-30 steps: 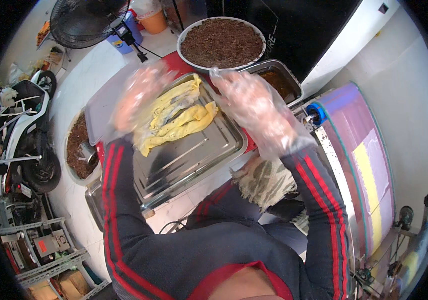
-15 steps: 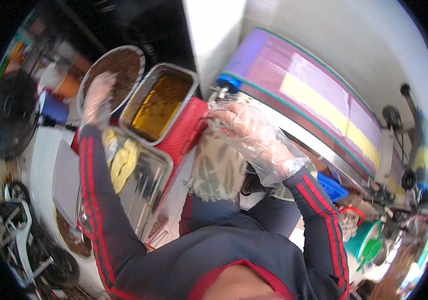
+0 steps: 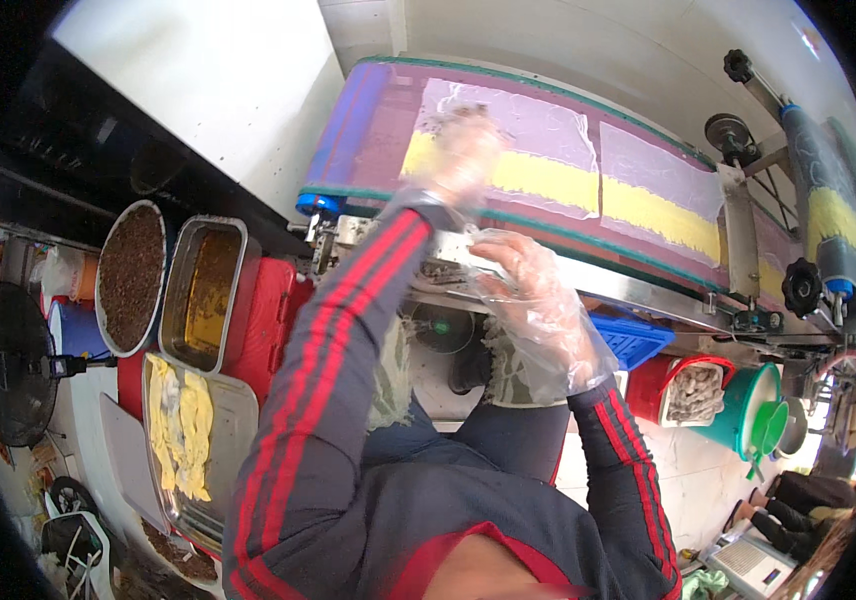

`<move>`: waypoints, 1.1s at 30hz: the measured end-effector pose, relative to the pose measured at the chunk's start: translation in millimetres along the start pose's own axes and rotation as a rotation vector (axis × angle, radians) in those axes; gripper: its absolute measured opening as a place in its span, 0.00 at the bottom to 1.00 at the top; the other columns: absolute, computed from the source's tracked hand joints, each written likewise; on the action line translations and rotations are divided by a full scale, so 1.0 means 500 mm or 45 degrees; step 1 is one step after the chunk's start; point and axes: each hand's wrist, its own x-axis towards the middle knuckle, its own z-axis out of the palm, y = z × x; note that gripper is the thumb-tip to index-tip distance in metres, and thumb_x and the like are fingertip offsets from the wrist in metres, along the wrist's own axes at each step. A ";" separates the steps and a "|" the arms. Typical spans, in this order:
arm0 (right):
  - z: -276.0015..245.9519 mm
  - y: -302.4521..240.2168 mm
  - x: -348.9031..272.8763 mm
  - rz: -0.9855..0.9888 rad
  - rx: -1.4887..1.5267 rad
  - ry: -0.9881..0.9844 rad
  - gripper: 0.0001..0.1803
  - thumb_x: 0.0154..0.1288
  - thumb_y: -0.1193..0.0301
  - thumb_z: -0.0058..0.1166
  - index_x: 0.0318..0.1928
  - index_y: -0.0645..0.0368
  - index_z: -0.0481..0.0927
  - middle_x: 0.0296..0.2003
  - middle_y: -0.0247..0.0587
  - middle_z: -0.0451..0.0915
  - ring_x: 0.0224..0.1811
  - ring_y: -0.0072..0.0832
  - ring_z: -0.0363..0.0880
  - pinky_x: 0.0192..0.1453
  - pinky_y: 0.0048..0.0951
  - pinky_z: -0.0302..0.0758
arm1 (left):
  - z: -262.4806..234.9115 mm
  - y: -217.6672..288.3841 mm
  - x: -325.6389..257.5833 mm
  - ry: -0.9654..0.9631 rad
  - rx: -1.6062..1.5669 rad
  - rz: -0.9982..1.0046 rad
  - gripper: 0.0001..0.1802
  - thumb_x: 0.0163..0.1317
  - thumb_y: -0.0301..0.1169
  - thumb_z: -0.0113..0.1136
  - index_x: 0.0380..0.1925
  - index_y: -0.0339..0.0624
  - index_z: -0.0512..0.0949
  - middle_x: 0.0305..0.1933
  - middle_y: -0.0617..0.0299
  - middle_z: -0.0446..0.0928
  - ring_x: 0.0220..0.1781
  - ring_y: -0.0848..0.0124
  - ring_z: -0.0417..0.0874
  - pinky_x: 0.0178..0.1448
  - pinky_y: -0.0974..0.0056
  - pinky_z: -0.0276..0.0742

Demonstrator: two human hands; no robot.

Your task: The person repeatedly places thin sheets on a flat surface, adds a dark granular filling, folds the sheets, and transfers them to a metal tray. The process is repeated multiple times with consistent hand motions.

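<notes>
My left hand (image 3: 463,155), in a clear plastic glove, is over the near-left part of a thin pale sheet (image 3: 553,125) with a yellow crumbly band (image 3: 538,178). Motion smears its fingers; dark crumbs show around the fingertips and on the sheet. The sheet lies on a purplish conveyor belt (image 3: 388,130), beside a second banded sheet (image 3: 648,150). At the belt's near edge, my right hand (image 3: 538,280) wears a loose clear glove; its fingers are loosely bent, apart, with nothing visible in them. Dark brown crumbly filling (image 3: 133,280) fills a round white bowl (image 3: 101,315) at left.
Beside the bowl are a metal pan of yellow oil (image 3: 210,300) and a metal tray (image 3: 233,410) holding yellow dough-like strips (image 3: 178,430). A roller (image 3: 818,180) stands at the belt's right. Red (image 3: 648,385) and green (image 3: 733,425) tubs sit lower right; a black fan (image 3: 13,360) is far left.
My left hand has moved from the bowl of dark filling, rightward to the sheet on the belt. The view has turned toward the belt. My right hand stays near the belt's edge.
</notes>
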 end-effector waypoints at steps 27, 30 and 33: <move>-0.012 0.364 0.361 0.682 -0.497 -0.111 0.19 0.70 0.55 0.63 0.44 0.59 0.91 0.41 0.58 0.89 0.46 0.54 0.89 0.51 0.46 0.83 | -0.052 -0.214 0.105 0.201 -0.080 0.160 0.19 0.73 0.44 0.66 0.47 0.37 0.86 0.47 0.54 0.86 0.53 0.61 0.86 0.64 0.54 0.78; -0.057 0.315 0.321 0.628 -0.130 -0.080 0.21 0.70 0.54 0.64 0.52 0.58 0.89 0.44 0.55 0.89 0.48 0.49 0.90 0.54 0.43 0.83 | -0.064 -0.205 0.031 0.037 -1.212 0.022 0.16 0.72 0.38 0.67 0.47 0.35 0.85 0.46 0.56 0.84 0.55 0.63 0.83 0.68 0.57 0.74; -0.076 0.287 0.283 0.687 0.111 -0.074 0.22 0.71 0.56 0.64 0.56 0.58 0.87 0.44 0.50 0.88 0.50 0.45 0.89 0.56 0.44 0.83 | -0.090 -0.199 -0.013 -0.005 -0.776 -0.124 0.14 0.70 0.37 0.67 0.46 0.36 0.85 0.44 0.57 0.82 0.56 0.64 0.82 0.68 0.57 0.73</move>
